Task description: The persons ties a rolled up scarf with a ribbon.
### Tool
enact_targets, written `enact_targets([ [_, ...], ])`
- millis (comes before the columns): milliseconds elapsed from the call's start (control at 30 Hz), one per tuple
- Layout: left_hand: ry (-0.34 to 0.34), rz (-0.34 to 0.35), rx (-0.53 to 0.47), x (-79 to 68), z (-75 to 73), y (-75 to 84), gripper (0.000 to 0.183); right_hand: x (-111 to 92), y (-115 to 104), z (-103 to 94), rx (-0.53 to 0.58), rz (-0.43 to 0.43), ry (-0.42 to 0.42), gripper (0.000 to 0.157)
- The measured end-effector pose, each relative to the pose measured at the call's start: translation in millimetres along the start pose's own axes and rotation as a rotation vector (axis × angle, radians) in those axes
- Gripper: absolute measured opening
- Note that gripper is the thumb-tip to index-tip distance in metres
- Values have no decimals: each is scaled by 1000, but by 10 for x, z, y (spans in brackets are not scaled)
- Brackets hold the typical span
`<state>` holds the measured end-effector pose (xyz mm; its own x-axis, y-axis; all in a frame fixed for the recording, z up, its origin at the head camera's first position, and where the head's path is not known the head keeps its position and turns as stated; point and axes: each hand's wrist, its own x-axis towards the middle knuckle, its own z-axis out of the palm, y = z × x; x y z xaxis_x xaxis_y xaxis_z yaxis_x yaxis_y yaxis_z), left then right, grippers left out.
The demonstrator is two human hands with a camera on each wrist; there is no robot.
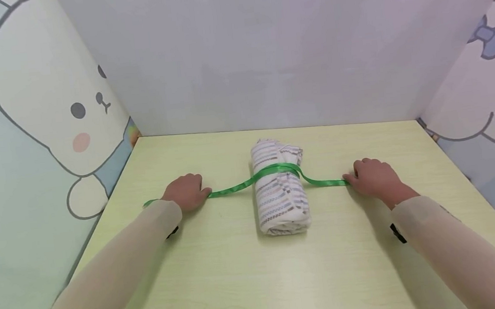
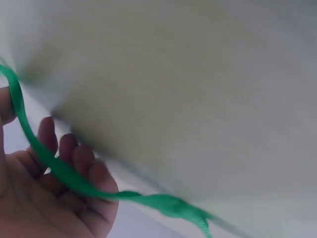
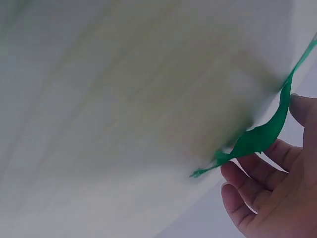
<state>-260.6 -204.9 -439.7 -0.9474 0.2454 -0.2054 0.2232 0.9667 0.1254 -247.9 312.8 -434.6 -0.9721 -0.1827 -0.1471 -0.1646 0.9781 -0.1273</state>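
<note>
A rolled striped white cloth (image 1: pixel 282 203) lies lengthwise in the middle of the table, its end folds toward me. Round its upper half runs a green ribbon (image 1: pixel 272 169), one end reaching out to each side. At the left, my left hand (image 1: pixel 186 192) holds one end; the ribbon (image 2: pixel 74 181) crosses its loosely curled fingers, and a tail hangs past them. My right hand (image 1: pixel 374 179) holds the other end near its thumb. In the right wrist view the ribbon (image 3: pixel 262 136) passes the thumb and fingers and ends in a short frayed tip.
The pale wooden table (image 1: pixel 261 284) stands against a plain light back wall (image 1: pixel 255 53). Walls with cartoon animals rise on the left (image 1: pixel 17 163) and right (image 1: pixel 486 99).
</note>
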Motion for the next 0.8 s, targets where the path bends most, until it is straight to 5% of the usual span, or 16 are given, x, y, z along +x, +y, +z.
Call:
enact_targets([
  [400, 139, 54, -28, -62, -113, 146, 44, -39, -166, -60, 77, -49, 6, 51],
  [600, 159, 51, -296, -299, -174, 461, 48, -82, -333, -22, 265, -53, 47, 60],
  [800, 161, 31, -577, -375, -43, 815, 47, -177, -638, 30, 472, -28, 55, 59],
])
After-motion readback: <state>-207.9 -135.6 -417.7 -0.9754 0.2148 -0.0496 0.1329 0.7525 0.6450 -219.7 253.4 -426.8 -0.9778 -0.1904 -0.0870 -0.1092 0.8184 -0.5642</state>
